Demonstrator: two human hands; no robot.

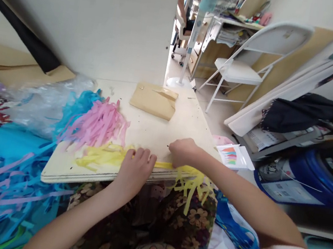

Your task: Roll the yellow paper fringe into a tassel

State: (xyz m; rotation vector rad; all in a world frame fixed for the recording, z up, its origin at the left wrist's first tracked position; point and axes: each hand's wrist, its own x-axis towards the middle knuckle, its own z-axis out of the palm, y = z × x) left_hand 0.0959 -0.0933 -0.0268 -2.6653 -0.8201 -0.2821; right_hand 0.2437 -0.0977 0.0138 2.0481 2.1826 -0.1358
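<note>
A yellow tissue paper tassel (101, 157) stretches along the near edge of the pale board (149, 132). My left hand (137, 167) is closed around its middle, with fringe fanned out to the left. Farther right, my right hand (184, 152) is closed on the same tassel, and more yellow strips hang over the board's edge below it. A narrow twisted yellow band runs between the two hands. Left of them lies a pink tassel (100, 122), with a blue tassel (82, 105) behind it. The fingertips of my right hand are partly hidden.
A folded brown cardboard piece (154, 100) lies at the board's far side. Blue and lilac paper strips (16, 193) are heaped at left, near clear plastic wrap (42, 98). At right stand a white folding chair (241, 71) and a blue drum (313, 173).
</note>
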